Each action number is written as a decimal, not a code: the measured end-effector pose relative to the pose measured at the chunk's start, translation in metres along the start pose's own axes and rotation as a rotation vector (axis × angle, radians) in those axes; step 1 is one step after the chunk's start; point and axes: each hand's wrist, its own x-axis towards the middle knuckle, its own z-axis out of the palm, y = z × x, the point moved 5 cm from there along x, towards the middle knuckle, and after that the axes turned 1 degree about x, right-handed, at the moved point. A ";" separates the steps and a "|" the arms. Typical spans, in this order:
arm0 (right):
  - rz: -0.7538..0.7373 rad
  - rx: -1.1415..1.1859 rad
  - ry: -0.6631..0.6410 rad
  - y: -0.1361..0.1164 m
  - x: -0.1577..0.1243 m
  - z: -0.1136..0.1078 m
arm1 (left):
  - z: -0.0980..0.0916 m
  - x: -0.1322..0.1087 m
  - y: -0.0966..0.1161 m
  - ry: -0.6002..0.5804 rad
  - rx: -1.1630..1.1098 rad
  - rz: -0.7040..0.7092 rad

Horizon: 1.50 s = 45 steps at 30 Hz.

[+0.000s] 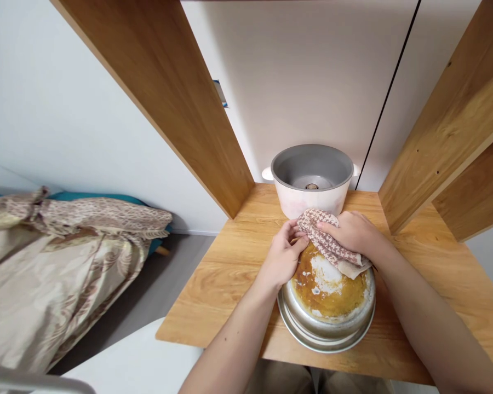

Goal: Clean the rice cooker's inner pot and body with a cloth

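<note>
Head view, items on and around the table:

1. Pot (327,298): metal, upside down on the table near its front edge, between the forearms; wide rim below, base facing up, stained yellow-brown with white patches.
2. Cloth (324,241): brown-and-white patterned, bunched, lying across the far right part of the pot's base.
3. Right hand (355,232): closed on the cloth, thumb on top, pressing it against the pot; the other fingers are mostly hidden.
4. Left hand (285,254): at the pot's far left edge, fingers bent, thumb over the base, fingertips beside the cloth; whether they pinch cloth or pot cannot be told.
5. Cooker (312,203): white outside, grey inside, lidless, two side handles; upright just beyond the hands, near the back of the table.
6. Table (213,273): wooden, light brown, with a wooden post (160,82) rising at left and another at right.
7. Cover (78,284): beige, patterned, draped over something teal, well apart at left.
8. Floor (158,268): grey, between cover and table.
</note>
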 end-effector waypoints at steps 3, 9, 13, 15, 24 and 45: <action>-0.002 0.016 -0.014 0.000 -0.001 0.002 | -0.001 0.000 -0.001 0.004 -0.006 -0.002; -0.066 0.124 -0.096 0.003 0.000 0.007 | 0.002 0.000 0.002 -0.018 -0.017 0.011; -0.030 0.058 -0.051 0.001 0.000 0.002 | 0.002 -0.001 0.004 -0.019 -0.006 0.011; -0.006 0.018 -0.029 -0.001 -0.001 -0.001 | 0.002 -0.001 0.004 -0.020 -0.004 0.010; -0.066 0.201 -0.151 0.001 -0.001 0.004 | 0.003 -0.001 0.004 -0.027 -0.019 0.021; -0.027 0.131 -0.102 0.002 -0.001 0.003 | 0.003 -0.002 0.004 -0.018 -0.004 0.012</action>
